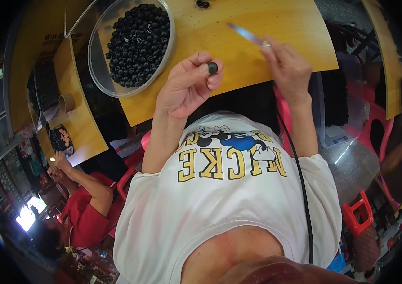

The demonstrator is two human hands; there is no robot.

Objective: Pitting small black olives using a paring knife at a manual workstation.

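Note:
Between the thumb and fingers of my left hand (186,84) is a small round black bead-like piece (213,68) with a dull surface. My right hand (290,68) grips what looks like a slim knife (245,33), its shiny, slightly blurred blade pointing up and left. Blade and black piece are apart, both above the near part of the yellow table (276,28). Left of my left hand, a clear round tub (173,38) holds a heap of similar black pieces (137,52); some show pale holes.
A few black pieces (203,4) lie at the table's far edge. To the right stands a clear plastic bin (326,137) beside a pink chair (381,137). A black cable (301,189) runs down my right side. At left, a person in red (87,213) works at another table.

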